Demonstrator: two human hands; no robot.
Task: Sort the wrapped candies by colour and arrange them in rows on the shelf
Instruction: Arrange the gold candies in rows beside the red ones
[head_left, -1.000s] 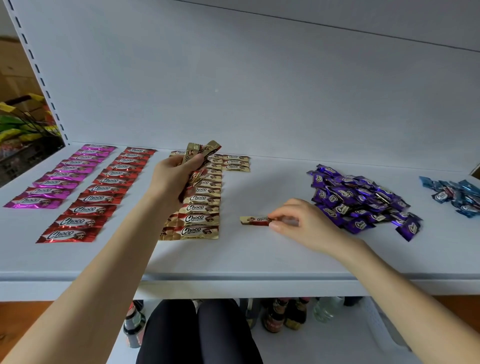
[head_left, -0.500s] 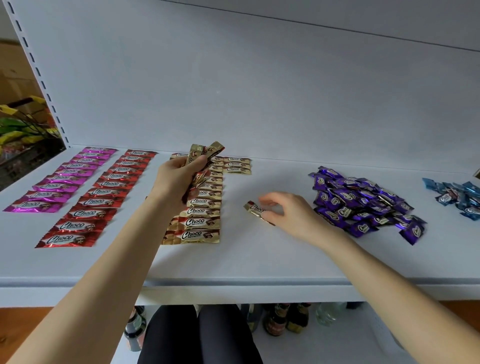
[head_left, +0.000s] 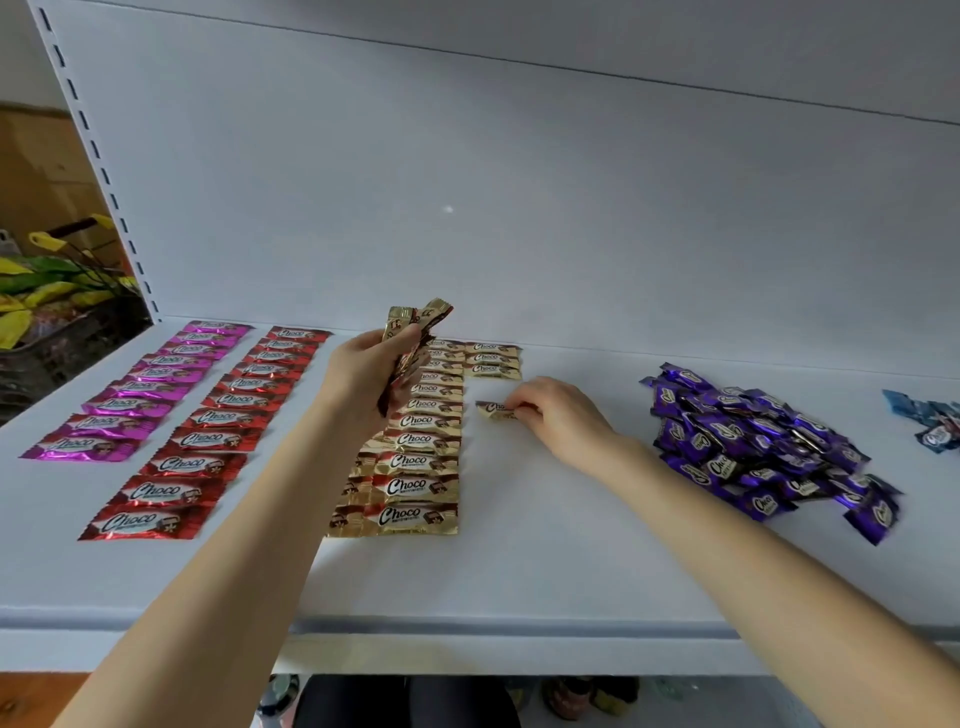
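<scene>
The left hand (head_left: 363, 371) is gripping a bunch of gold candies (head_left: 415, 325), closed around them above the long gold row (head_left: 415, 441) on the shelf (head_left: 519, 571). The right hand (head_left: 558, 415) is pinching a single gold candy (head_left: 493, 409) just right of that row, below three gold candies (head_left: 491, 358). Left of the row are lying red (head_left: 208, 431) and pink rows (head_left: 140, 395); well right of it, a purple pile (head_left: 753, 447).

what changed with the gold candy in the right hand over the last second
The right hand carried its single gold candy away from the shelf's front edge toward the back, to just below the short second gold row, gripping it throughout. The left hand kept its bundle of gold candies raised. The pink row, red row and purple pile stayed put.
</scene>
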